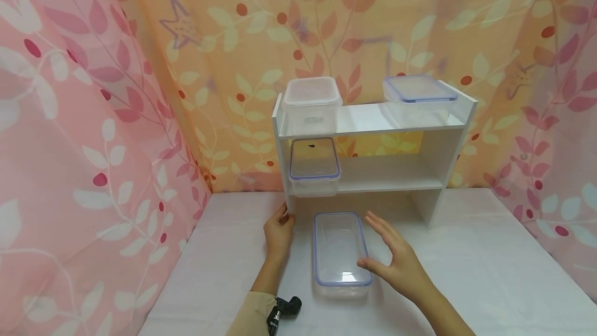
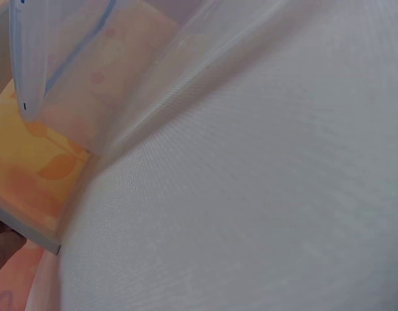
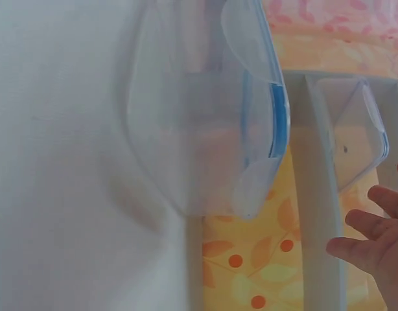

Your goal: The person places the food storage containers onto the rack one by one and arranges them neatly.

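Observation:
My left hand (image 1: 279,235) grips the lower front end of the left side panel of a white two-tier shelf (image 1: 387,175). Its fingertips (image 2: 6,246) show against the panel's edge in the left wrist view. On the table in front of the shelf sits a clear food container (image 1: 340,248) with a blue-rimmed lid, lying lengthwise. My right hand (image 1: 403,263) is held just right of it, thumb and fingers spread apart and holding nothing. In the head view the thumb overlaps the lid's right edge; whether it touches I cannot tell.
On the top tier stand a tall container with a whitish lid (image 1: 313,95) at left and a blue-rimmed container (image 1: 420,89) at right. Another blue-rimmed container (image 1: 314,162) juts out from the middle tier's left end. Floral curtains surround the white table (image 1: 210,274).

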Demonstrator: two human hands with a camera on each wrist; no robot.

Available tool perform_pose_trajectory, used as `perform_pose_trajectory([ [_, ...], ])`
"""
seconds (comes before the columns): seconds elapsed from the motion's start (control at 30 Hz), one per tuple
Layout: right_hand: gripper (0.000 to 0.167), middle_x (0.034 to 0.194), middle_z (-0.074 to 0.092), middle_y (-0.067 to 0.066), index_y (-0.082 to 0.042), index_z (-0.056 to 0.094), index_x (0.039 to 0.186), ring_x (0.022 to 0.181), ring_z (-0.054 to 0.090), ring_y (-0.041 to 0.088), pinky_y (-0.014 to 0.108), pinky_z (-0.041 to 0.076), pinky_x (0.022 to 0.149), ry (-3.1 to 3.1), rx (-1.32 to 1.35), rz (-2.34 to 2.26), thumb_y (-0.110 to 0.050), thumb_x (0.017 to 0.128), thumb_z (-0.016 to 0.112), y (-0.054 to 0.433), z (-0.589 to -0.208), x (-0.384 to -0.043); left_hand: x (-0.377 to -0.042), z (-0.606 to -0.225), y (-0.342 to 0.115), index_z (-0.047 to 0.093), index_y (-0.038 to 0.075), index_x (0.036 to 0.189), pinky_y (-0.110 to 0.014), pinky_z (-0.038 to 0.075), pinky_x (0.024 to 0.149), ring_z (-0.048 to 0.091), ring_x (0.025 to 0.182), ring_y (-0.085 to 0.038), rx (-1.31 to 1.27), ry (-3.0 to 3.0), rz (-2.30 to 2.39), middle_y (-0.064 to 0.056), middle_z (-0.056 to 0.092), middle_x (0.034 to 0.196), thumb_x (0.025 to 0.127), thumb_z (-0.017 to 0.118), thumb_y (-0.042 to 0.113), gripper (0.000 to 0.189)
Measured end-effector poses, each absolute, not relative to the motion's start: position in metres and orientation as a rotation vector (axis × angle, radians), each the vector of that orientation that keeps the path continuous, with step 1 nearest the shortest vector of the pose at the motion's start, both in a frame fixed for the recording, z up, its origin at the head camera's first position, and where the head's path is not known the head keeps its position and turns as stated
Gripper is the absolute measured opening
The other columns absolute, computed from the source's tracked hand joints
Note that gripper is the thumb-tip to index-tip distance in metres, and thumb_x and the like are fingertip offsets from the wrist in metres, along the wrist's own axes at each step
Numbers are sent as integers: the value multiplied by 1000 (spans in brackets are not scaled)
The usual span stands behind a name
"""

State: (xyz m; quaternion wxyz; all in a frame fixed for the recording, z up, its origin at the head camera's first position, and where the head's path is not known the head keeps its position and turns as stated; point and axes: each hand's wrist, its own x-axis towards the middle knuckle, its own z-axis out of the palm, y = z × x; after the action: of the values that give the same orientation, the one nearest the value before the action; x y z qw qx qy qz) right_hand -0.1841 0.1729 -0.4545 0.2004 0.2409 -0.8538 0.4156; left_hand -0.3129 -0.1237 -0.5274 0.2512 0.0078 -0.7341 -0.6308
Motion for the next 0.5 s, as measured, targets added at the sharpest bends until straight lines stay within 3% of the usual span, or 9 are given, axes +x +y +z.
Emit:
perform_pose_trajectory([
  [0.1, 98, 163, 38, -4, -29, 39, 158, 149, 36, 12, 11, 23, 113, -2403, 663, 1168, -29, 75, 92, 174, -461, -183, -313, -527, -124, 70, 13, 133, -24, 57, 56, 74, 104, -29, 38, -2008, -1712, -10, 70, 130, 89, 70, 2, 45],
  [0.13, 98, 163, 38, -5, -29, 40, 158, 150, 36, 15, 17, 27, 115, -2408, 661, 1166, -28, 75, 92, 174, -463, -182, -313, -527, -124, 70, 12, 133, -24, 57, 56, 74, 104, -30, 38, -2007, -1712, -11, 70, 130, 89, 70, 2, 45],
  [0.23, 97, 164, 37, -5, -29, 41, 157, 150, 37, 25, 45, 36, 116, -2416, 663, 1174, -27, 75, 92, 175, -468, -181, -314, -527, -124, 69, 11, 133, -22, 56, 57, 74, 104, -30, 29, -2003, -1712, -12, 69, 131, 90, 70, 1, 45],
  [0.33, 95, 165, 35, -4, -28, 42, 157, 149, 35, 33, 70, 37, 106, -2425, 673, 1212, -27, 76, 92, 176, -475, -181, -313, -527, -124, 70, 10, 133, -22, 56, 56, 74, 103, -32, 22, -1994, -1710, -14, 69, 130, 89, 69, 0, 45],
  [0.5, 96, 168, 29, -2, -27, 39, 158, 151, 30, 36, 75, 35, 105, -2454, 686, 1262, -31, 77, 90, 179, -488, -184, -313, -527, -124, 70, 10, 133, -21, 56, 56, 74, 103, -33, 13, -1989, -1706, -14, 69, 130, 89, 69, -1, 45],
])
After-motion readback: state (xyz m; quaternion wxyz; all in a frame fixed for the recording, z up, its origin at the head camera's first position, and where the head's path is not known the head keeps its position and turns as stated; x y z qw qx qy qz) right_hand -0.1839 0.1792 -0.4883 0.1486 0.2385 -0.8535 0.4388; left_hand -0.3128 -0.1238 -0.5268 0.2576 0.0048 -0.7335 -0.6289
